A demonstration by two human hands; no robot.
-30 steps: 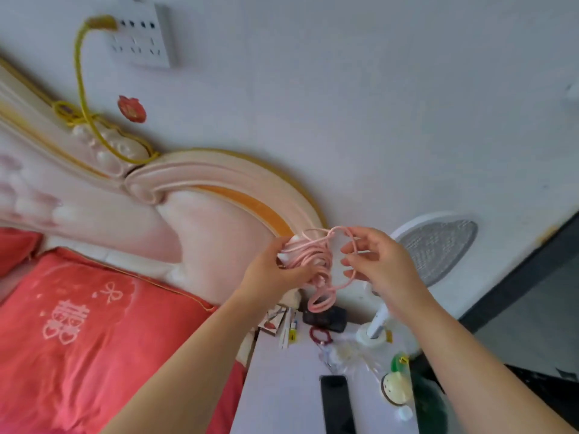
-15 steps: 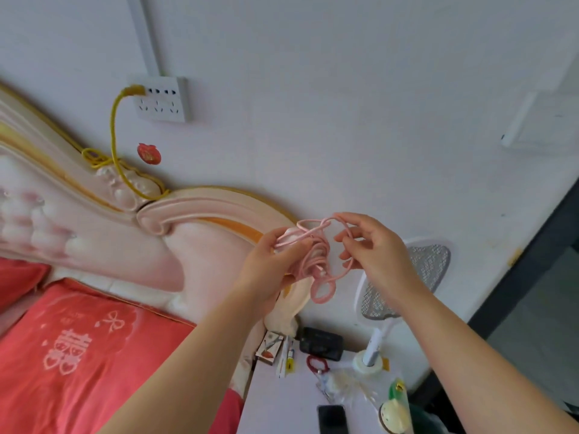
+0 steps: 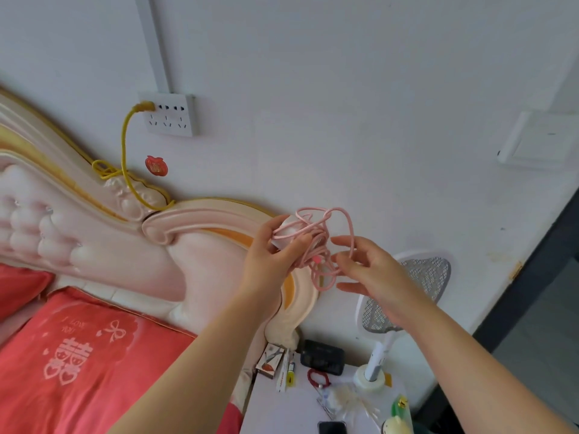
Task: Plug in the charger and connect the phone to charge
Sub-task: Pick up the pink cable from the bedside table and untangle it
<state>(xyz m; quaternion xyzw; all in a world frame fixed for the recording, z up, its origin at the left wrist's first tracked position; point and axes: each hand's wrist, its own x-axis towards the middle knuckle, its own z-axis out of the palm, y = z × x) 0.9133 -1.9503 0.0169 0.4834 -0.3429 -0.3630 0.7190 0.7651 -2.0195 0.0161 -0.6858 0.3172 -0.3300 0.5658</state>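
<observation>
Gripping tangled pink cable point(image 3: 317, 242), left hand point(image 3: 272, 260) half-hides charger point(image 3: 284, 229); phone point(image 3: 332, 428) cropped.

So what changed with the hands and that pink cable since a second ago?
The right hand opened out of its pinch on the pink charging cable. Its fingers now spread beside the loops, which hang looser. The left hand still grips the bundle. The wall socket, with its yellow cable plugged in, stayed put; the view just tilted up.
</observation>
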